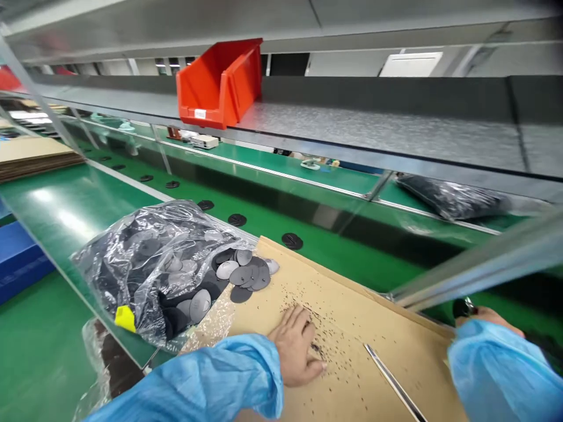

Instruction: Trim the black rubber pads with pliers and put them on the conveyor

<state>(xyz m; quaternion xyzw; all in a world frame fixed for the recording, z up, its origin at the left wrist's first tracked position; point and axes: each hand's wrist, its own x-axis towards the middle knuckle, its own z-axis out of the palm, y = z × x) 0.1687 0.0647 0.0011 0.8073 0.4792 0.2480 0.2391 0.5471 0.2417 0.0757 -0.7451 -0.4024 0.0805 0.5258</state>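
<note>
My left hand [297, 349] lies on the tan cardboard sheet [352, 387], fingers stretched out and thumb apart. Around its fingertips are scattered many tiny black pieces [323, 334], too small to name. At the right edge, over the green belt, my right hand [488, 318] is closed around a dark round part [463, 307] with a shiny spot; the sleeve hides much of this hand. To the left of my left hand, thin grey oval discs [250, 275] spill from a clear plastic bag [145, 258]. Metal tweezers [393, 381] rest on the cardboard between my hands.
Dark round parts [292, 240] sit in a row along the green conveyor belt [325, 258]. Overhead, a red bin [220, 85] stands on a grey shelf [352, 117]. A metal post [475, 252] slants near my right hand. Cardboard sheets [35, 155] are stacked far left.
</note>
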